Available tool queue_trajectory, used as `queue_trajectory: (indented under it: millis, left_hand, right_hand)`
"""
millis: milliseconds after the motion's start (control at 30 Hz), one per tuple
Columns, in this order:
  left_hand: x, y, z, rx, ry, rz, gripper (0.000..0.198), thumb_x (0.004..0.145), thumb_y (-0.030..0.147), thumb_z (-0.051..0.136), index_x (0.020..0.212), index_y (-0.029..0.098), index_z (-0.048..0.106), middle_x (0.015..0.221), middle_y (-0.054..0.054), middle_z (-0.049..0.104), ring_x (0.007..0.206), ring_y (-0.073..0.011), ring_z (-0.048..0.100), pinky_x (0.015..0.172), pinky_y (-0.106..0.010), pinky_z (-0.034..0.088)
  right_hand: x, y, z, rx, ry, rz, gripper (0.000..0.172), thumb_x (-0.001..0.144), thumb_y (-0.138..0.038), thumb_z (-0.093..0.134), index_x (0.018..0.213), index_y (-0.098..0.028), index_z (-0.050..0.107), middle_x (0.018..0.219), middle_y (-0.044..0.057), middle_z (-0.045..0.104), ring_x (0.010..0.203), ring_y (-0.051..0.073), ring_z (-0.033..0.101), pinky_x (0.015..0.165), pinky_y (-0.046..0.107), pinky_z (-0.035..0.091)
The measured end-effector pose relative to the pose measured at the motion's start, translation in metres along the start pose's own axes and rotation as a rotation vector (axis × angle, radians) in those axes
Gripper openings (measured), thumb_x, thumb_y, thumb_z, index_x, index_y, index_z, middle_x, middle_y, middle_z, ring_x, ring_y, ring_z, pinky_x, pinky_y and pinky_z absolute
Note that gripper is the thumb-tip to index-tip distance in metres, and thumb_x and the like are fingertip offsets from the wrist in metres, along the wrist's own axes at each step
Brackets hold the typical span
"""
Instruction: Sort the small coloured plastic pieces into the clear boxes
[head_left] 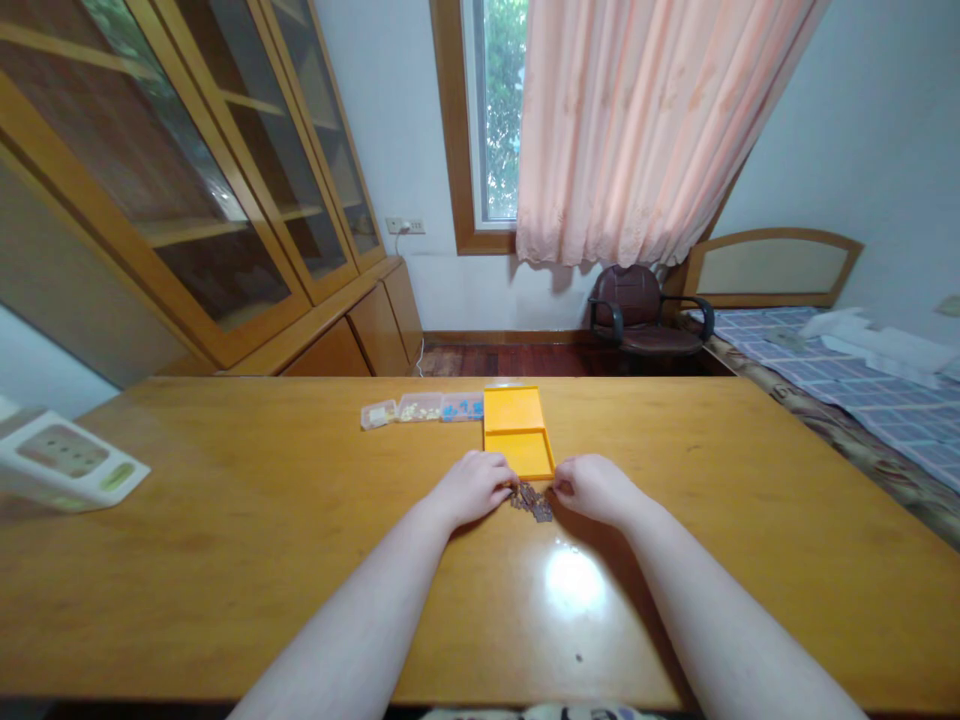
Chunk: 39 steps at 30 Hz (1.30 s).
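Note:
A small heap of dark grey-brown pieces (pixel 535 500) lies on the wooden table between my hands; the pieces are too small to name. My left hand (pixel 480 485) is closed at the heap's left edge, fingertips touching it. To the right, my right hand (pixel 592 487) has its fingers curled together beside the heap, near the corner of a yellow box. That yellow box (pixel 531 455) lies open just beyond the heap, with its lid (pixel 514 408) folded back. Whatever is pinched in either hand is hidden.
Left of the yellow box stand clear trays, one with blue pieces (pixel 463 408), one with cream pieces (pixel 421 410), and a smaller tray (pixel 377 415). A white device (pixel 71 460) sits at the table's left. Beyond the table are a chair (pixel 637 305) and a bed (pixel 840 350).

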<state>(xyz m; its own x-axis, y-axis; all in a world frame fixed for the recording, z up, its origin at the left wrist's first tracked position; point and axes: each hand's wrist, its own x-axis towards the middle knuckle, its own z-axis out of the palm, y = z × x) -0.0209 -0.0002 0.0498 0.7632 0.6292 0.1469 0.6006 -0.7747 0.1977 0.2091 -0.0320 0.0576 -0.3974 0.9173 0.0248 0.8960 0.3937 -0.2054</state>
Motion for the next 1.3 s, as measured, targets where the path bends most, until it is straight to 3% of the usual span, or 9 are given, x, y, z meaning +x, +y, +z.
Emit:
queue_trajectory:
  millis: [133,267,567,867,1133,1300]
  left_hand:
    - [0.000,0.000,0.001,-0.013,-0.017,0.012,0.016,0.084,0.030,0.056,0.095,0.028,0.068,0.087,-0.001,0.063,0.082,-0.0152,0.058,0.075,-0.027,0.041]
    - [0.001,-0.001,0.004,-0.010,-0.031,0.015,0.015,0.084,0.029,0.057,0.093,0.029,0.068,0.085,-0.002,0.062,0.083,-0.0147,0.058,0.075,-0.026,0.041]
    - [0.003,-0.003,0.008,0.003,-0.024,0.020,0.012,0.085,0.030,0.056,0.086,0.023,0.067,0.084,-0.002,0.063,0.082,-0.0147,0.058,0.074,-0.026,0.041]
    - [0.001,-0.011,0.002,-0.062,0.139,-0.127,0.009,0.084,0.024,0.057,0.085,0.021,0.065,0.089,-0.003,0.064,0.087,-0.0162,0.057,0.081,-0.029,0.041]
    - [-0.014,-0.018,-0.025,0.020,0.030,-0.278,0.007,0.078,0.020,0.058,0.079,0.021,0.064,0.084,-0.002,0.063,0.079,-0.0158,0.059,0.071,-0.026,0.042]
    - [-0.019,-0.018,-0.023,0.006,-0.102,-0.355,0.004,0.071,0.024,0.065,0.074,0.023,0.064,0.080,-0.001,0.064,0.073,-0.0167,0.060,0.063,-0.024,0.041]
  right_hand:
    - [0.008,0.003,0.008,0.077,0.130,0.088,0.020,0.081,-0.028,0.051,0.075,-0.021,0.068,0.075,0.005,0.069,0.067,0.015,0.059,0.059,0.023,0.035]
    - [0.013,0.007,0.015,0.146,0.184,0.160,0.022,0.084,-0.029,0.050,0.094,-0.021,0.068,0.087,0.006,0.070,0.074,0.016,0.061,0.066,0.024,0.039]
    - [0.005,-0.003,0.007,0.193,-0.068,-0.038,0.022,0.080,-0.028,0.053,0.087,-0.027,0.073,0.083,0.002,0.073,0.077,0.017,0.063,0.069,0.023,0.041]
    - [0.006,-0.004,0.009,0.095,-0.072,-0.124,0.023,0.081,-0.029,0.051,0.086,-0.030,0.074,0.084,0.001,0.073,0.071,0.016,0.064,0.060,0.022,0.038]
    - [0.007,-0.010,0.012,-0.022,-0.051,-0.125,0.023,0.079,-0.025,0.051,0.071,-0.024,0.072,0.074,0.003,0.072,0.064,0.016,0.062,0.056,0.023,0.035]
    - [0.008,-0.010,0.012,-0.045,-0.044,-0.126,0.023,0.078,-0.023,0.050,0.071,-0.022,0.072,0.076,0.004,0.072,0.065,0.017,0.062,0.057,0.024,0.036]
